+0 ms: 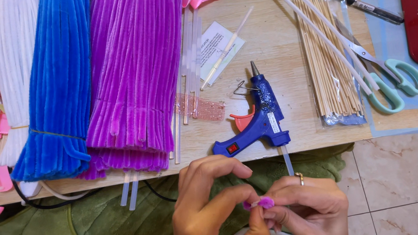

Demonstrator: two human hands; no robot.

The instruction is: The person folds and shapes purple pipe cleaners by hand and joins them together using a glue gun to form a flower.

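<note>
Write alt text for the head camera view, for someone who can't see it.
Two bare hands, left hand and right hand, pinch a small piece of purple pipe cleaner between their fingertips below a wooden table. On the table lie a blue glue gun, purple pipe cleaners, blue pipe cleaners, wooden skewers and scissors.

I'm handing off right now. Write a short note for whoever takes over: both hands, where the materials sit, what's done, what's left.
Left hand and right hand: together below the table edge, both pinching a small purple stem piece bent into a tight curl.
Blue glue gun: on the table just above the hands, on its stand, a glue stick in the back.
Purple stems, blue stems, white stems: bundled at left.
Skewers and scissors: right.
Done: curl started.
Left: no glue visible on the piece.
</note>
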